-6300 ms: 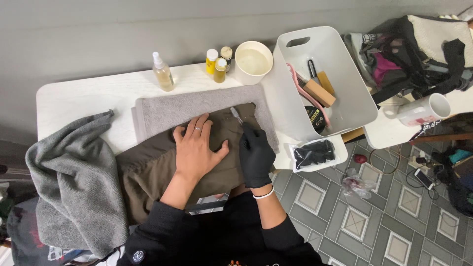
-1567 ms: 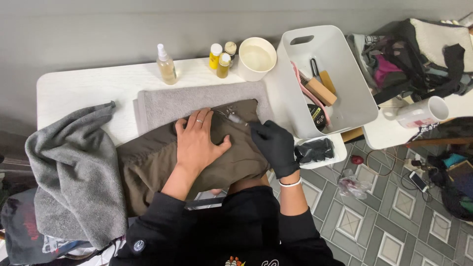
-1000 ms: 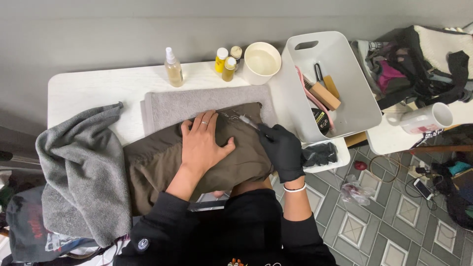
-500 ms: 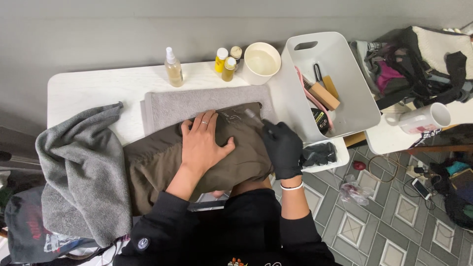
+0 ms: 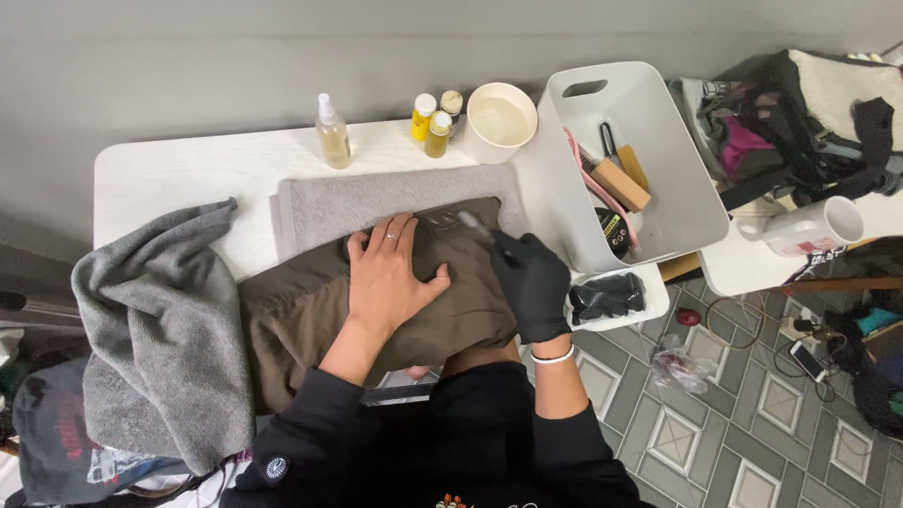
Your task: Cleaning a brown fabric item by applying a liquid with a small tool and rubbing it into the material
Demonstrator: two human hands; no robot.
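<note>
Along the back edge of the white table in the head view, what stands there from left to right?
Clear spray bottle of pale liquid → yellow white-capped bottle → round cream bowl → white plastic bin.

Even, soft overhead light, faint shadows, sharp focus, slight wide-angle bending at edges.

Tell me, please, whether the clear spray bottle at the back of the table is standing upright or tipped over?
Upright. The spray bottle stands on its base on the white table, nozzle at the top, beside the small yellow bottles.
</note>
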